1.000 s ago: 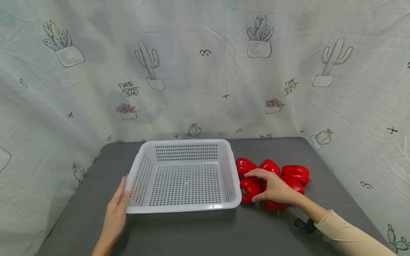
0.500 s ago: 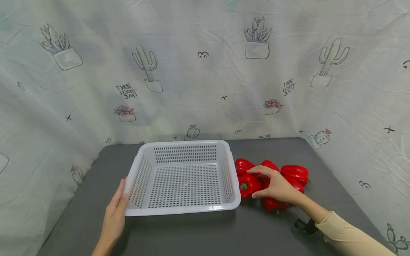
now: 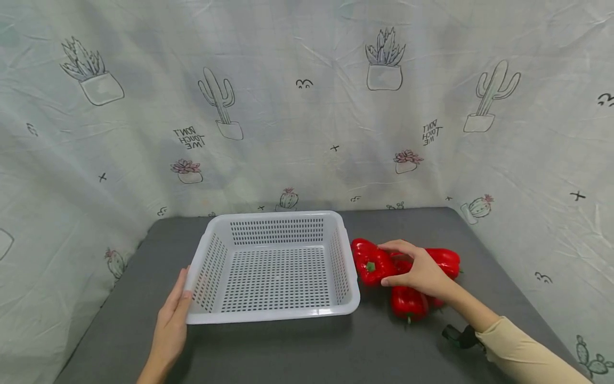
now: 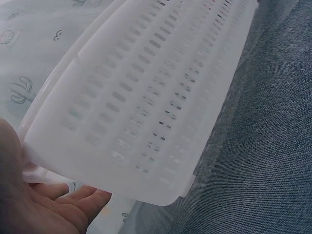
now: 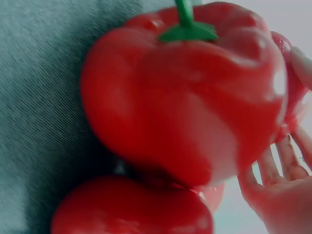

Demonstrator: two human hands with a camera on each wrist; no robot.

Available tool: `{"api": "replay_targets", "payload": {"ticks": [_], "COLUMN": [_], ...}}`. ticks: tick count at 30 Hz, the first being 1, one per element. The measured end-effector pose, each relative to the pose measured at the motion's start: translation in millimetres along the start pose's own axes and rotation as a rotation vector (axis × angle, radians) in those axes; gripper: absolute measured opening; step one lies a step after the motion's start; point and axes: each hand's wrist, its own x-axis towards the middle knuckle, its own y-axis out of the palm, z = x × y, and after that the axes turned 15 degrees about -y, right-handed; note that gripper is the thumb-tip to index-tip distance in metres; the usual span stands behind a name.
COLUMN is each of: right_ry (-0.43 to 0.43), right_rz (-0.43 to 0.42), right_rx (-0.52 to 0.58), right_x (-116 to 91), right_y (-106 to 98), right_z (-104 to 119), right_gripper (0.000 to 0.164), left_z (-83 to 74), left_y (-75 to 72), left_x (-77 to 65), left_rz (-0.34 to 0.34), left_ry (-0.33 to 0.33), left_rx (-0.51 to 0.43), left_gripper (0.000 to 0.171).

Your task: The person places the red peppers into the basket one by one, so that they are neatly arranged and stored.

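A white perforated plastic basket [image 3: 273, 317] sits on the dark cloth with nothing inside. At its left end my left hand [image 3: 169, 322] holds the rim, thumb on top; in the left wrist view the fingers [image 4: 92, 204] reach past the basket's end wall. My right hand [image 3: 424, 273] holds a red bell pepper [image 3: 376, 269] between thumb and fingers, close beside the basket's right side, its green stem toward me. In the right wrist view another bell pepper [image 5: 180, 107] fills the foreground and partly hides the held one [image 5: 295, 92].
More red bell peppers lie around the right hand: one in front [image 3: 408, 304], one at the back right [image 3: 446, 260], and others partly hidden under the hand. A small dark object [image 3: 460, 337] shows by the right sleeve. A cactus-print curtain [image 3: 297, 106] hangs behind and at both sides.
The right hand and its bell pepper have shifted slightly away from me, the pepper's stem tipping into clearer view. The front pepper has moved a little. The left hand and basket stay nearly in place.
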Motion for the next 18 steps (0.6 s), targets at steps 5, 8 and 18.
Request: {"api": "replay_targets", "payload": {"ticks": [5, 8, 18], "right_ry": [0.079, 0.111, 0.027], "right_rz": [-0.074, -0.114, -0.170], "right_rx": [0.019, 0.051, 0.261], "right_x": [5, 12, 59], "right_y": [-8, -10, 8], "right_z": [9, 18, 79], "right_gripper": [0.067, 0.066, 0.062], "left_z": [0.0, -0.3, -2.7], "left_y": [-0.3, -0.1, 0.3], "left_x": [0.4, 0.5, -1.2], "left_rz": [-0.007, -0.008, -0.013], "left_ry": [-0.004, -0.008, -0.041], "left_rx": [0.011, 0.010, 0.023], "left_gripper": [0.050, 0.050, 0.051]}}
